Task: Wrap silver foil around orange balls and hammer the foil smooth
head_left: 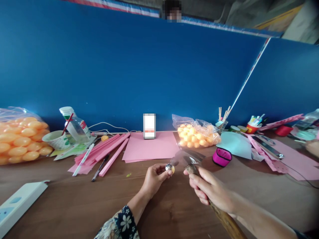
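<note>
Between the fingertips and thumb of my left hand (157, 177) is a small shiny round piece (169, 167), silvery with a yellowish side. I cannot make out its exact kind. My right hand (208, 187) is wrapped around a long wooden-handled tool (225, 219), whose handle runs back toward the lower right under my forearm. At its front is a shiny metal end (190, 160), blurred, so its shape is unclear. That end points toward the round piece, close to my left fingertips. Both hands are above the brown table (171, 207).
Pink paper sheets (149, 147) lie behind my hands, with a phone (149, 126) upright at their back. Bags of orange balls (22, 139) stand left and right of centre. A magenta ring (221, 157) sits right; a white power strip (23, 204) lies front left.
</note>
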{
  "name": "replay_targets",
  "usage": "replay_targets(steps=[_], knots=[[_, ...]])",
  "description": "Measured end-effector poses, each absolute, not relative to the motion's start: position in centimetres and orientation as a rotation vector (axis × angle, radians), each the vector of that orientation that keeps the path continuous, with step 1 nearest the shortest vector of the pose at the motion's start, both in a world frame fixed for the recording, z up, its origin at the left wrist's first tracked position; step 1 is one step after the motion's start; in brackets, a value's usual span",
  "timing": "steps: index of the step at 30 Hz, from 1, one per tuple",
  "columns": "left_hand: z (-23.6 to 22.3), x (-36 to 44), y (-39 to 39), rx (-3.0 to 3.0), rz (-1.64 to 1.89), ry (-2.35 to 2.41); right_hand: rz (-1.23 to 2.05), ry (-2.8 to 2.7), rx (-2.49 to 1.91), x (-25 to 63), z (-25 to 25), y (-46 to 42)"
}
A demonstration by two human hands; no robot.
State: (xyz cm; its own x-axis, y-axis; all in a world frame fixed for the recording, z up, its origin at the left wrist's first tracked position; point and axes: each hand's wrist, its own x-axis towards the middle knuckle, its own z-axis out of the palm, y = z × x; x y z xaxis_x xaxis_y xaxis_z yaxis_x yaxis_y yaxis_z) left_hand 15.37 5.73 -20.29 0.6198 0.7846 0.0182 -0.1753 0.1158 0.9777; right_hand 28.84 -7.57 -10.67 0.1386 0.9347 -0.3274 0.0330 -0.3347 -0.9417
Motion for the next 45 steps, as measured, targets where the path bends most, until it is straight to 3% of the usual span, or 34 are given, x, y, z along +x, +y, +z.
replay_targets(steps=[45], knots=[[-21.4, 15.6, 5.6, 1.356, 0.849, 0.558, 1.312, -0.953, -1.534, 29.2, -10.4, -7.8]])
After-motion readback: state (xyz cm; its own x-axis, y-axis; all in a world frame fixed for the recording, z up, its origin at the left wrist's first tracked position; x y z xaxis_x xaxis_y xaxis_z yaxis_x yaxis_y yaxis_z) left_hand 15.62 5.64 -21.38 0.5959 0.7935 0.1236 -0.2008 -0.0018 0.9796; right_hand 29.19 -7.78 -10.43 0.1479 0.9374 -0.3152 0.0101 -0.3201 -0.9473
